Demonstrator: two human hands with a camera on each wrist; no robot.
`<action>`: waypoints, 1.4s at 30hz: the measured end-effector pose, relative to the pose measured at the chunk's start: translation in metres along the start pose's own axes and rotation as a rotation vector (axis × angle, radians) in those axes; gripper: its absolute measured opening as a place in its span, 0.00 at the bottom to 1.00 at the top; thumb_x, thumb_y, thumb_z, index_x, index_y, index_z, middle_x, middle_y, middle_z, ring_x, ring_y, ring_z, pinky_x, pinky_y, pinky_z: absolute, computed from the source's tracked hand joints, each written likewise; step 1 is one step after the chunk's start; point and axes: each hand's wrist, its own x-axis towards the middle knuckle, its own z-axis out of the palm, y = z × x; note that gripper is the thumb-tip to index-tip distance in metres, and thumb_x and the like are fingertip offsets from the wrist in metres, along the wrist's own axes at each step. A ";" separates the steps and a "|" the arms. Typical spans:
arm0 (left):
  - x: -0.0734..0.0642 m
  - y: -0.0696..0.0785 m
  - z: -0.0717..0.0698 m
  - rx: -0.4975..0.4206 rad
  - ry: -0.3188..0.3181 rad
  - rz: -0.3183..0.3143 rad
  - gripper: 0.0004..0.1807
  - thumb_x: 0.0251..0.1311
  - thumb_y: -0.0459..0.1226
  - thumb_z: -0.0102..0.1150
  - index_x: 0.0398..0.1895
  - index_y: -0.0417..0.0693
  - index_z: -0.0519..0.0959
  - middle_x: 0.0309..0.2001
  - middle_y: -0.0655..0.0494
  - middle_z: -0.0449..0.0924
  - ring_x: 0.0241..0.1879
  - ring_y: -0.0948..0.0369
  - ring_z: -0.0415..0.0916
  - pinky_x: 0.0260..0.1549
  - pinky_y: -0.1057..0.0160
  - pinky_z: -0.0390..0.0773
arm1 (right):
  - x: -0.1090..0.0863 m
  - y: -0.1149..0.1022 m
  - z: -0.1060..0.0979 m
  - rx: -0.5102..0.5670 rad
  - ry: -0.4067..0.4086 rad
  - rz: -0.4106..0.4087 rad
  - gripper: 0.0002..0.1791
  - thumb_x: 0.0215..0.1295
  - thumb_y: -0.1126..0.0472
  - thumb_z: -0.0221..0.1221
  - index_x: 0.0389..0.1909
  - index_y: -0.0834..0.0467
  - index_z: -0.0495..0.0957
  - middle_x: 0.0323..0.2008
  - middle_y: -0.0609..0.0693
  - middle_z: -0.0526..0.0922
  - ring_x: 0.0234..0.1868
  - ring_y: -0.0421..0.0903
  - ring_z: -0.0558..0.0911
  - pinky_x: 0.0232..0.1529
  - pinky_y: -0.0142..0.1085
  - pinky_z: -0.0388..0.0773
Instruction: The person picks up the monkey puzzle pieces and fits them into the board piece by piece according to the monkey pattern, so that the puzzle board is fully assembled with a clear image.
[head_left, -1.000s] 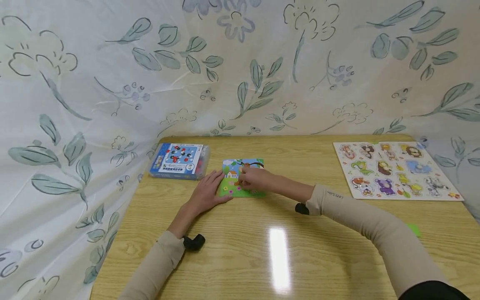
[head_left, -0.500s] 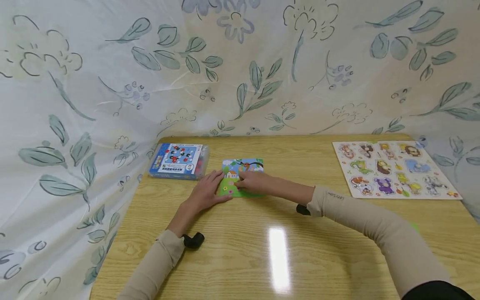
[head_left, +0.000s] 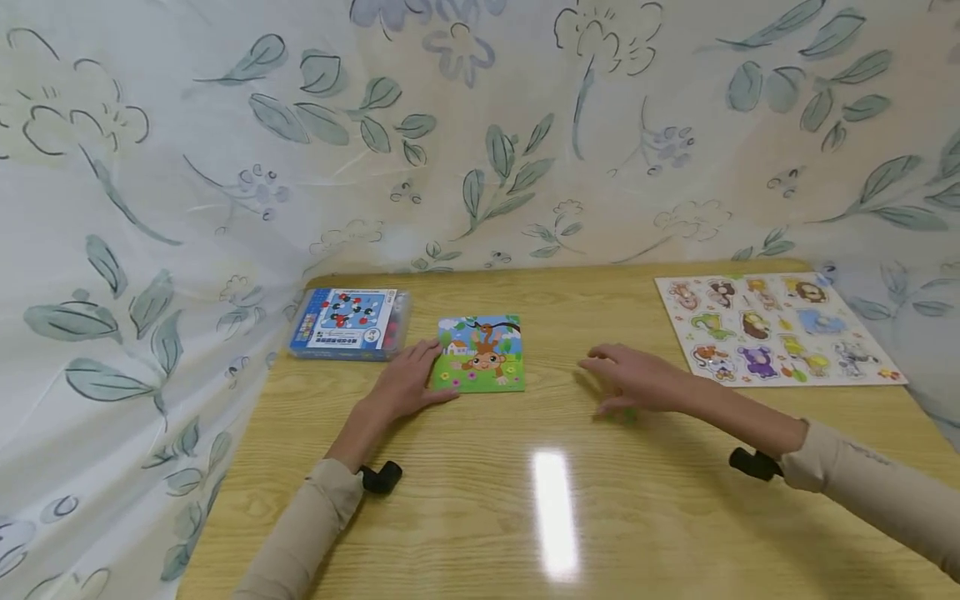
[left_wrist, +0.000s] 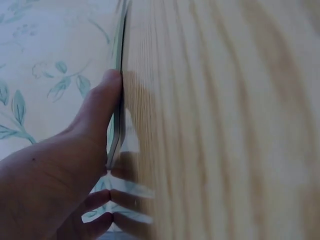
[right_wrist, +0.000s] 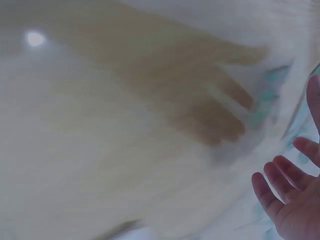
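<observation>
A small square picture board [head_left: 480,353], printed with a monkey hanging from a branch, lies flat on the table. My left hand [head_left: 402,382] rests along its left side, the thumb at the lower left corner. In the left wrist view the left thumb [left_wrist: 100,102] touches the board's thin edge, while the other fingertips rest on the tabletop. Off to the right of the board, my right hand [head_left: 637,379] hovers with fingers apart, holding nothing visible. A small green patch shows beneath it; what it is, I cannot tell.
A clear plastic box [head_left: 348,323] with a blue molecule-model label stands at the back left. At the back right lies a white puzzle board [head_left: 776,329] with several cartoon animals. The wooden table [head_left: 450,500] meets a floral cloth [head_left: 480,150] behind.
My right hand has left the picture board and moved right, uncovering the monkey. My left hand stays at the board's left side. The head view has shifted slightly.
</observation>
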 end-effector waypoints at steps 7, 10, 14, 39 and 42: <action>-0.004 -0.006 -0.008 0.005 -0.026 -0.002 0.50 0.56 0.66 0.56 0.73 0.43 0.60 0.72 0.46 0.60 0.71 0.46 0.60 0.69 0.46 0.63 | -0.046 0.010 0.010 0.087 0.021 0.162 0.47 0.53 0.41 0.68 0.68 0.63 0.66 0.62 0.65 0.72 0.61 0.63 0.74 0.55 0.56 0.76; -0.002 -0.006 -0.009 0.010 0.010 0.017 0.47 0.58 0.64 0.56 0.73 0.44 0.61 0.72 0.46 0.61 0.71 0.46 0.60 0.69 0.46 0.63 | -0.052 0.007 0.011 0.093 0.036 0.183 0.45 0.54 0.42 0.68 0.67 0.64 0.67 0.60 0.64 0.73 0.60 0.62 0.75 0.54 0.55 0.77; 0.003 -0.003 -0.010 0.015 0.057 0.055 0.44 0.60 0.61 0.57 0.72 0.46 0.62 0.74 0.46 0.59 0.71 0.47 0.60 0.69 0.47 0.63 | -0.055 0.004 0.012 0.091 0.055 0.187 0.42 0.54 0.45 0.69 0.65 0.64 0.69 0.57 0.62 0.76 0.57 0.60 0.77 0.51 0.53 0.79; 0.034 -0.002 0.000 -0.198 -0.091 0.071 0.49 0.60 0.61 0.57 0.77 0.49 0.51 0.79 0.46 0.42 0.78 0.46 0.36 0.73 0.39 0.45 | -0.056 0.005 0.018 -0.030 0.122 0.027 0.25 0.53 0.51 0.70 0.49 0.62 0.83 0.45 0.52 0.82 0.45 0.48 0.80 0.40 0.40 0.82; 0.037 -0.003 0.002 -0.225 -0.089 0.063 0.49 0.60 0.60 0.57 0.77 0.49 0.51 0.79 0.46 0.42 0.79 0.47 0.34 0.74 0.39 0.43 | -0.055 0.004 0.017 -0.035 0.141 -0.002 0.24 0.52 0.53 0.71 0.48 0.62 0.83 0.43 0.52 0.82 0.43 0.47 0.81 0.38 0.39 0.82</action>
